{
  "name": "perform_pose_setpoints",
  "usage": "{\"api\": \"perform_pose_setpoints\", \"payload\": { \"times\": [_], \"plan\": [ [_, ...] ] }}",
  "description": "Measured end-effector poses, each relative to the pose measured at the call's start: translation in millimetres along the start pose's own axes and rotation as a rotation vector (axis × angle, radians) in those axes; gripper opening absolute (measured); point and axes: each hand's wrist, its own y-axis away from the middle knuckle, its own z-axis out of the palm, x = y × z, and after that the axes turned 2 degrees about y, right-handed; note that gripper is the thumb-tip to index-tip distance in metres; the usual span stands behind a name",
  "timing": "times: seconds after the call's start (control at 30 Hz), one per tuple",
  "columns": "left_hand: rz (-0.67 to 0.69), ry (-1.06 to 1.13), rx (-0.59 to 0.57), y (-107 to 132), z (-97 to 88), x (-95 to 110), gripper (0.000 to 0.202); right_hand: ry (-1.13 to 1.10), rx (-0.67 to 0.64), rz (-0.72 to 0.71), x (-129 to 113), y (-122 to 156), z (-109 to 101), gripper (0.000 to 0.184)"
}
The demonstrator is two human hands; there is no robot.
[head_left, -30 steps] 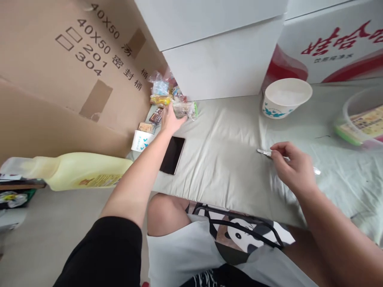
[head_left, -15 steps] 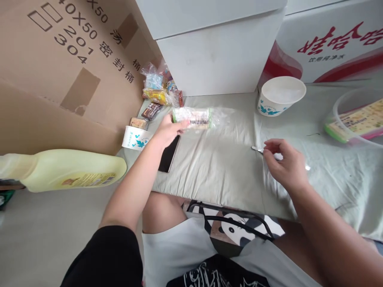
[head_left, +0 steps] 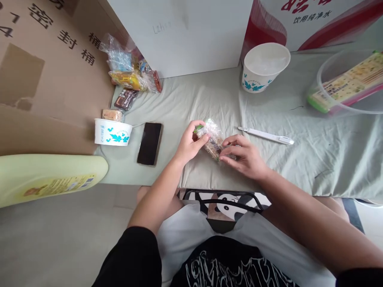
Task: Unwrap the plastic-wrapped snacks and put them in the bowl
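Note:
My left hand [head_left: 191, 142] is closed round a clear-wrapped snack packet [head_left: 213, 145] with green edges and brownish contents, its thumb across the top. At the packet's near right end, the bent fingers of my right hand [head_left: 243, 157] pinch the wrapper; their tips are partly hidden. Both hands are just above the cloth, in front of my lap. Beyond my right hand lies a slim white craft knife [head_left: 267, 136], flat and apart from the fingers. To the left of my left hand rests a dark-screened phone [head_left: 150, 144].
A paper cup [head_left: 259, 81] stands upright at the back, and another paper cup [head_left: 113, 133] is at the left. Wrapped snacks [head_left: 130, 79] pile against a cardboard box [head_left: 56, 99]. A clear tub [head_left: 321, 83] is at right, a yellowish bottle [head_left: 56, 171] at left.
My left hand has brought the snack packet nearer and to the right. My right hand has let go of the craft knife and moved left onto the packet. The view has shifted.

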Motion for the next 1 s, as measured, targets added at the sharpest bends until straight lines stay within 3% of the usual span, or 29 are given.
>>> {"api": "perform_pose_setpoints", "payload": {
  "times": [0.17, 0.27, 0.37, 0.43, 0.5, 0.57, 0.63, 0.7, 0.77, 0.87, 0.93, 1.0],
  "plan": [
    [0.225, -0.302, 0.001, 6.5, 1.4, -0.9, 0.03, -0.011, 0.095, 0.147, 0.7, -15.2, 9.0, 0.015],
    [0.344, -0.353, -0.056, 8.6, 5.8, -1.2, 0.044, -0.018, 0.102, 0.288, -2.6, -21.2, 15.3, 0.013],
    [0.365, -0.341, -0.13, 7.9, 10.6, -3.4, 0.067, -0.047, 0.14, 0.517, -10.5, -25.2, 17.5, 0.018],
    [0.33, -0.35, -0.1, 6.1, 11.9, -4.9, 0.061, -0.117, 0.13, 0.589, -15.8, -26.6, 13.3, 0.022],
    [0.285, -0.336, -0.027, 3.7, 10.7, -6.2, 0.046, -0.15, 0.095, 0.551, -17.3, -25.1, 3.2, 0.02],
    [0.236, -0.287, 0.065, 1.2, 7.5, -7.5, 0.041, -0.011, 0.104, 0.488, -12.1, -19.3, -11.7, 0.018],
    [0.176, -0.212, 0.164, -1.2, 3.7, -8.6, 0.043, 0.265, 0.157, 0.45, 0.4, -9.7, -28.3, 0.016],
    [0.127, -0.14, 0.249, -3.3, 1.1, -9.3, 0.044, 0.505, 0.182, 0.462, 16.6, 1.1, -43.2, 0.02],
    [0.108, -0.109, 0.3, -4.7, 0.9, -9.4, 0.045, 0.608, 0.16, 0.498, 30.3, 8.8, -53.8, 0.021],
    [0.157, -0.144, 0.328, -4.9, 5.6, -9.7, 0.045, 0.529, 0.178, 0.56, 33.5, 8.3, -58.3, 0.02],
    [0.228, -0.197, 0.333, -3.7, 10.6, -11.0, 0.043, 0.334, 0.223, 0.63, 21.7, 0.6, -52.9, 0.023],
    [0.291, -0.257, 0.331, -2.2, 15.4, -12.7, 0.04, 0.071, 0.187, 0.686, 3.8, -9.6, -41.6, 0.028]
  ]
}}
